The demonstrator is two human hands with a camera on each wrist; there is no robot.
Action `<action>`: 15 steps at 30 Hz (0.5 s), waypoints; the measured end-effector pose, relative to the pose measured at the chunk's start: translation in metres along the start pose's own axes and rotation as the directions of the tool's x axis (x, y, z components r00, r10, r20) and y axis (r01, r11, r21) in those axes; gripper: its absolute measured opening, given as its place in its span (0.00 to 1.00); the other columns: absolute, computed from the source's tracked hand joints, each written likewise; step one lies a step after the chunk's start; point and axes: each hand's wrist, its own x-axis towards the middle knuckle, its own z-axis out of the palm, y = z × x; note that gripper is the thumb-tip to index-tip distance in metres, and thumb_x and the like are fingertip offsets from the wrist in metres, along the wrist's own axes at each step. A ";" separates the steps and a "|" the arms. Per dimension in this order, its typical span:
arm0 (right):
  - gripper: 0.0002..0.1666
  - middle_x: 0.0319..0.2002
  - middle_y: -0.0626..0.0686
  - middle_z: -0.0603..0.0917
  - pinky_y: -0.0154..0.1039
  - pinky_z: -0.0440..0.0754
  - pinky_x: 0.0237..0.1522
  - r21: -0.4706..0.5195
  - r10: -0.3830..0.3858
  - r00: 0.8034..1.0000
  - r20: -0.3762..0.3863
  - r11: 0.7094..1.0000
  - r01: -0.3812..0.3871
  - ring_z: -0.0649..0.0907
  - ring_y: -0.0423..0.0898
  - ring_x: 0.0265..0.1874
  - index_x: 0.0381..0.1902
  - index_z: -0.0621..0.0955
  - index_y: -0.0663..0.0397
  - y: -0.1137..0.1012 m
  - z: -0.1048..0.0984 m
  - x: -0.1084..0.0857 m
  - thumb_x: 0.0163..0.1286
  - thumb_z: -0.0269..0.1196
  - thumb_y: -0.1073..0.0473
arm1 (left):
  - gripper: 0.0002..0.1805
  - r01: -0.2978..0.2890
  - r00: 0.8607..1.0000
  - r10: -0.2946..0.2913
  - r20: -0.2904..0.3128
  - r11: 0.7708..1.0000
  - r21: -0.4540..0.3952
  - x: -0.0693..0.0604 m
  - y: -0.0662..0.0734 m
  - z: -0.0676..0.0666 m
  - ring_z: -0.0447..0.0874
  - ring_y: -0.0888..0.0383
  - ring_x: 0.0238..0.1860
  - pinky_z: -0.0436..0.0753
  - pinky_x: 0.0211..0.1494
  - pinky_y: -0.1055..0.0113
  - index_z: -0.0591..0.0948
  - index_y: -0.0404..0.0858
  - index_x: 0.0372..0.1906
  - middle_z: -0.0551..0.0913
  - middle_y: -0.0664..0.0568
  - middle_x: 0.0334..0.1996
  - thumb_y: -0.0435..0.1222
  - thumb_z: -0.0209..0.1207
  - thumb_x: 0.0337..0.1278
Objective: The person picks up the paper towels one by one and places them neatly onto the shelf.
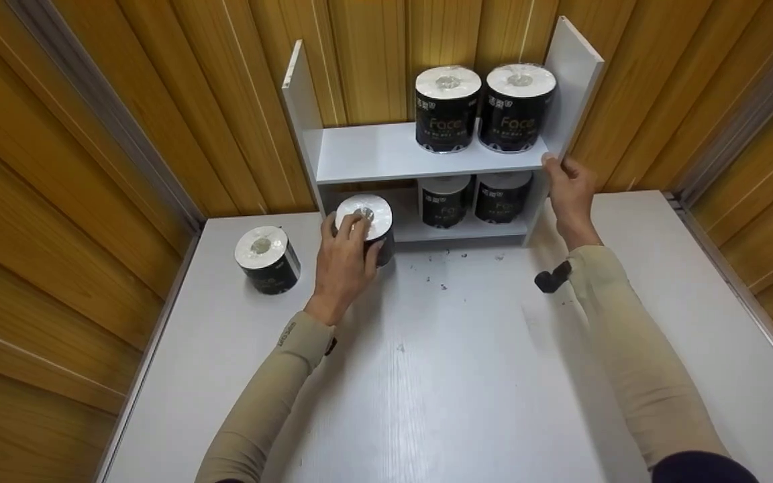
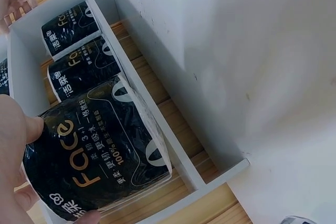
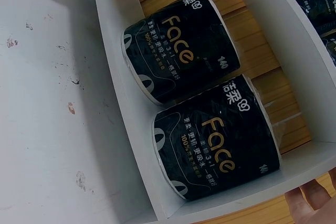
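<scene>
My left hand (image 1: pixel 343 265) grips a toilet paper roll (image 1: pixel 381 249) in black wrapping, fingers over its white top. This roll is at the left front of the lower level of a white shelf (image 1: pixel 366 155); the left wrist view shows its printed side (image 2: pixel 100 150) close up. At the shelf's right side panel, my right hand (image 1: pixel 573 194) holds the edge, thumb in front. Two more rolls (image 3: pixel 215 140) stand side by side on the lower level at the right. Above them, two rolls (image 1: pixel 448 114) sit on the upper level.
Another wrapped roll (image 1: pixel 268 261) stands on the white table (image 1: pixel 427 376), left of the shelf. Dark specks (image 1: pixel 443 286) mark the tabletop before the shelf. A wood-panelled wall (image 1: pixel 366 60) rises behind it.
</scene>
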 end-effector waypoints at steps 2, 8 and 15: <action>0.20 0.21 0.38 0.70 0.31 0.71 0.27 0.000 0.002 1.000 -0.001 1.000 -0.002 0.70 0.36 0.24 0.27 0.80 0.45 0.001 0.000 0.000 0.78 0.64 0.44 | 0.22 -0.002 1.000 0.002 0.001 1.000 0.004 0.001 0.000 0.000 0.76 0.36 0.69 0.63 0.83 0.43 0.81 0.35 0.63 0.82 0.41 0.61 0.44 0.64 0.73; 0.21 0.22 0.38 0.68 0.32 0.71 0.28 -0.013 0.001 1.000 -0.003 1.000 -0.001 0.70 0.37 0.27 0.26 0.77 0.47 0.000 0.002 -0.001 0.79 0.64 0.44 | 0.22 -0.009 1.000 0.009 0.001 1.000 0.004 0.004 -0.001 0.002 0.78 0.37 0.68 0.63 0.83 0.43 0.82 0.34 0.61 0.82 0.41 0.60 0.44 0.64 0.74; 0.18 0.27 0.38 0.74 0.32 0.74 0.31 -0.027 0.007 1.000 -0.004 1.000 -0.007 0.73 0.38 0.31 0.32 0.82 0.46 -0.001 0.001 -0.002 0.79 0.63 0.42 | 0.22 -0.014 1.000 0.014 0.006 1.000 0.002 0.008 0.001 0.006 0.80 0.40 0.67 0.63 0.83 0.43 0.82 0.34 0.62 0.83 0.41 0.61 0.44 0.64 0.74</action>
